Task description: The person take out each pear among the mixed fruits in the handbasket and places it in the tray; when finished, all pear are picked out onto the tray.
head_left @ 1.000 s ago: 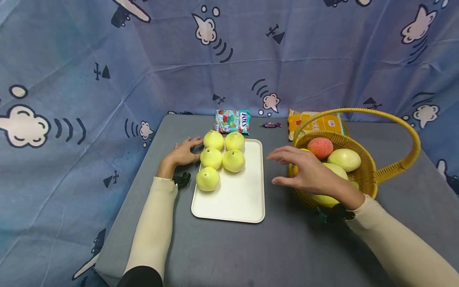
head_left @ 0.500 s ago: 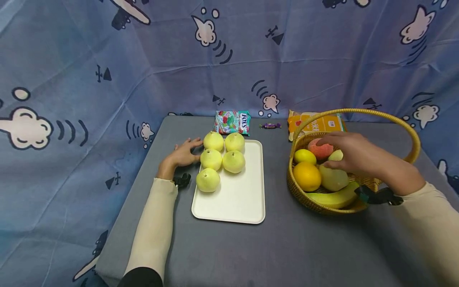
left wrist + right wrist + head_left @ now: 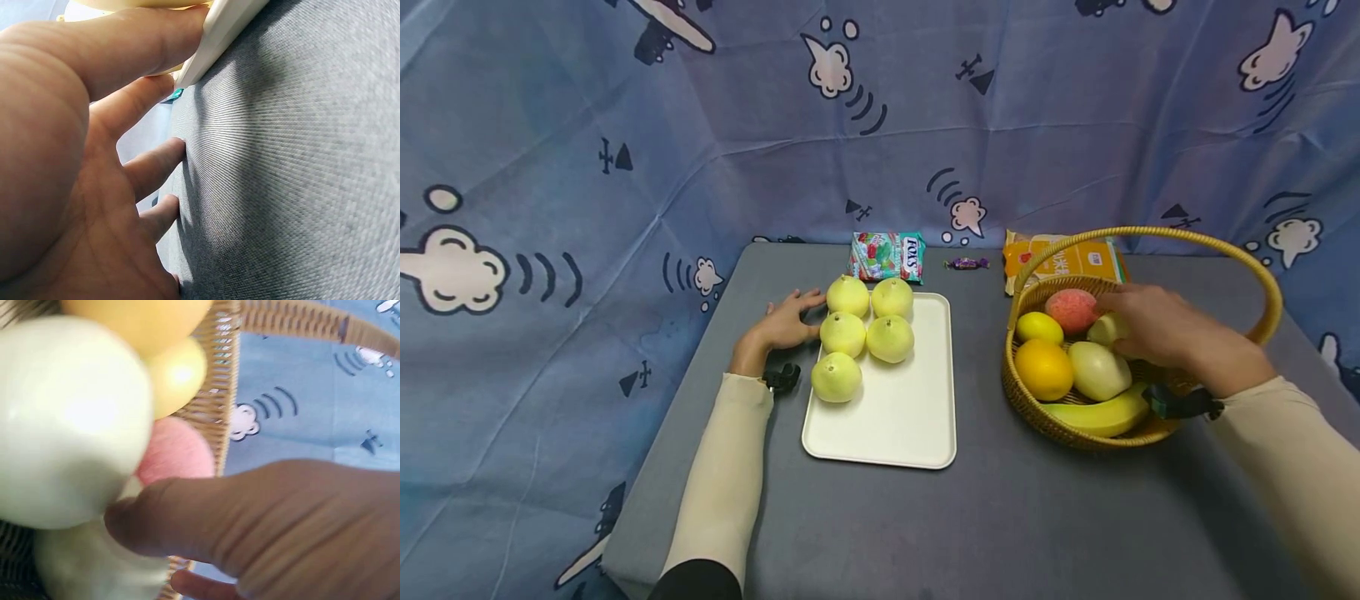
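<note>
Grey tabletop (image 3: 1037, 517): left hand (image 3: 781, 323), spread, touches the tray (image 3: 904, 417); right hand (image 3: 1161, 325) grips a pale fruit (image 3: 1102, 330).

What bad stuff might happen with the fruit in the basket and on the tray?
The right hand grips the far pale green fruit, which looks rounded, so it might slip. Pulling it out could also nudge the pink fruit and the nearer pale fruit, both close beside it. And the left hand touches the tray, so a bump might set the round yellow-green fruits rolling.
</note>
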Available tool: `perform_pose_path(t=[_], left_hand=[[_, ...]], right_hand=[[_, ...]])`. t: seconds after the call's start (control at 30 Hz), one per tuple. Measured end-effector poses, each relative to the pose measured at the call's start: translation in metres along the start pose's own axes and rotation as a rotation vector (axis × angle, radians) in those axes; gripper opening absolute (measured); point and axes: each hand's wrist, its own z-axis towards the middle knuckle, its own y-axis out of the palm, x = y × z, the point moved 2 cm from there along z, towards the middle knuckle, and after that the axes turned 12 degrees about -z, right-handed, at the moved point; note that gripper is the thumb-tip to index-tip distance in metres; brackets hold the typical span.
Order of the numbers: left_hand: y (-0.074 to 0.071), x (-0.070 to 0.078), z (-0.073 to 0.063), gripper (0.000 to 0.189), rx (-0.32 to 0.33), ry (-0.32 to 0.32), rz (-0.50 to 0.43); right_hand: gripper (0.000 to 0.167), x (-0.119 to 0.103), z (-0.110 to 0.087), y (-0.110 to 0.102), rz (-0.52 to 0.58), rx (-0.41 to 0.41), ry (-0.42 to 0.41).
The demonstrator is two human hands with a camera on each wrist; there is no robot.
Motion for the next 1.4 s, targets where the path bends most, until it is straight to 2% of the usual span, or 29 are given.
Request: perform_pose_path(t=[0.1, 0.3, 0.63, 0.77, 0.93, 1.07, 1.27, 1.4], left_hand=[[0.000, 0.001, 0.000, 0.076, 0.000, 0.001, -0.002], [-0.001, 0.001, 0.001, 0.075, 0.002, 0.004, 0.000], [-0.001, 0.000, 0.003, 0.075, 0.005, -0.003, 0.006], [0.001, 0.000, 0.002, 0.076, 0.008, -0.002, 0.005], [0.001, 0.000, 0.001, 0.076, 0.005, 0.006, 0.006], [0.001, 0.000, 0.001, 0.075, 0.007, 0.009, 0.009], [0.001, 0.000, 0.000, 0.075, 0.006, 0.001, 0.012], [0.002, -0.001, 0.001, 0.075, 0.010, -0.003, 0.016]], right_hand=[[0.041, 0.006, 0.001, 0.008, 0.014, -0.010, 0.025], [0.051, 0.017, 0.003, 0.016, 0.038, -0.034, 0.058], [0.056, 0.023, 0.002, 0.022, 0.045, -0.052, 0.070], [0.061, 0.021, -0.002, 0.019, 0.031, -0.025, 0.074], [0.075, 0.012, -0.012, 0.002, -0.002, 0.031, 0.141], [0.075, -0.003, -0.027, -0.017, 0.050, 0.125, 0.166], [0.075, -0.035, -0.050, -0.038, 0.114, 0.381, 0.062], [0.077, -0.060, -0.054, -0.042, 0.208, 0.448, 0.001]])
